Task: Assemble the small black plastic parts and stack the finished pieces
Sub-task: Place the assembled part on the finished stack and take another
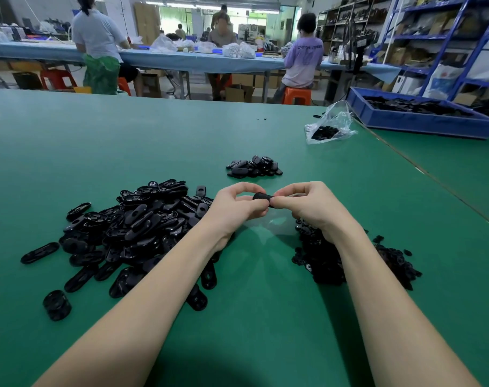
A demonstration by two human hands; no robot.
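Over the green table (181, 129), centre: both hands up, meeting mid-air.
Part: small black oval piece (262, 197), matte, mostly covered.
Left hand (237, 205): curled, pinching its 9 o'clock end.
Right hand (304, 203): curled, pinching its 3 o'clock end.
Loose shells (131, 227): heaped at 8 o'clock.

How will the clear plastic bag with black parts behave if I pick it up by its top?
The clear plastic bag looks thin and crumpled, so it will likely be floppy. Its top looks open, so the parts may spill if it tips.
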